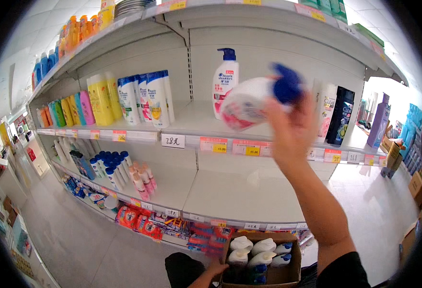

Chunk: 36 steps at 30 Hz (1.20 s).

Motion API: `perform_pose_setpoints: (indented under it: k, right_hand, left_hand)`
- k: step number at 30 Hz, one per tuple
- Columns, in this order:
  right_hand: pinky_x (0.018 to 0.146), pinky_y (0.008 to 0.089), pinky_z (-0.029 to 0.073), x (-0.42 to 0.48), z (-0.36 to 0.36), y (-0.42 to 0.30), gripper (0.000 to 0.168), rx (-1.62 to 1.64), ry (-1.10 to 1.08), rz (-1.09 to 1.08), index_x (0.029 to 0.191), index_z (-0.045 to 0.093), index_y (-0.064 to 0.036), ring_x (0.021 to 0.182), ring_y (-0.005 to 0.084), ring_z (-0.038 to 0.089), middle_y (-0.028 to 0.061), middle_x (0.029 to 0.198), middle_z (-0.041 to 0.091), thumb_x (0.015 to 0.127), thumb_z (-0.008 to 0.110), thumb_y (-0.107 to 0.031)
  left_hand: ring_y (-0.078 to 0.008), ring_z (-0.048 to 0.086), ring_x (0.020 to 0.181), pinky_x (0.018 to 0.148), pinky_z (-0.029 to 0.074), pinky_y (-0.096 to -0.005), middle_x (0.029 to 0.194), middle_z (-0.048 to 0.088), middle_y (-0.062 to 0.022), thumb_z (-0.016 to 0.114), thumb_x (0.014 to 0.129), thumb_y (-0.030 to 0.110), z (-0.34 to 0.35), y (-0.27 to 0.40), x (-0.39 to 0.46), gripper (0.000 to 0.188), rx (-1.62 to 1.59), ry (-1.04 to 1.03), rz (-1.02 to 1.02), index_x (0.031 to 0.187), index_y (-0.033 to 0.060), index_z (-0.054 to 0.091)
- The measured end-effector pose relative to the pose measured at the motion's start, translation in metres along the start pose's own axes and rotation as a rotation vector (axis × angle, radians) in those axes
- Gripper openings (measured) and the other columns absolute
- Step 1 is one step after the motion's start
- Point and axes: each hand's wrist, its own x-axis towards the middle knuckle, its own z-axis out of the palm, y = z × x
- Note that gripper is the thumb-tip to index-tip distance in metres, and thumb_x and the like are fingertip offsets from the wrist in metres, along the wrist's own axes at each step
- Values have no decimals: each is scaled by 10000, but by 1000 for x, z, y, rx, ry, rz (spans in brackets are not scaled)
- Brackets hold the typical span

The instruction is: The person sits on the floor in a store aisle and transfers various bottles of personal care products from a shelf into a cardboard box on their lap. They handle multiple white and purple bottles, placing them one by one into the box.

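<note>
My right hand (295,122) holds a white pump bottle (250,100) with a blue pump head, tilted and blurred, in front of the middle shelf. Just behind it, a Head & Shoulders pump bottle (226,84) stands upright on that shelf. Low in view, my left hand (216,268) grips the left side of an open cardboard box (297,259). Inside the box are several white-topped bottles (263,244) and several blue-capped ones (281,260).
Shampoo bottles (157,99) and yellow bottles (101,100) line the middle shelf's left. Clear bottles (340,115) and a purple bottle (379,122) stand at its right. Price tags run along the shelf edge (173,140). Laundry packs (128,216) fill the bottom shelf; cartons (416,183) stand far right.
</note>
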Motion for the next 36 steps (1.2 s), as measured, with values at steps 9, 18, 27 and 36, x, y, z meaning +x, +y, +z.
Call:
perform_pose_setpoints:
  k: [9,18,27,36]
  right_hand:
    - [959,484,494,-102,-182,-102,577,-203,225,128,1341,463,4,1073,279,594,172,1198,592,880,636,-297]
    - [908,280,487,-322,-272,-109,396,-524,136,1123,1209,608,35,983,113,610,52,1067,662,838,739,-8]
    - [807,246,500,-438,-306,-102,415,-407,-19,1322,1178,631,-25,901,83,599,28,1014,659,788,710,90]
    - [720,224,469,-472,-296,-95,413,-332,-40,1422,1168,646,-57,810,76,581,17,996,663,782,712,76]
  left_hand:
    - [-433,483,1294,1075,414,-460,1422,468,-287,747,785,338,-27,11,-12,795,138,-34,-81,1421,-16,426]
    - [-411,523,1233,1038,445,-453,1343,510,-270,769,756,251,-24,37,-19,764,109,-79,-158,1389,-35,448]
    - [-345,565,1208,1020,454,-397,1301,566,-229,722,750,126,-31,62,-21,686,72,-53,-188,1368,-24,464]
    - [-305,601,1128,958,481,-388,1253,599,-184,686,734,66,-24,23,-16,669,-234,-28,-226,1367,3,479]
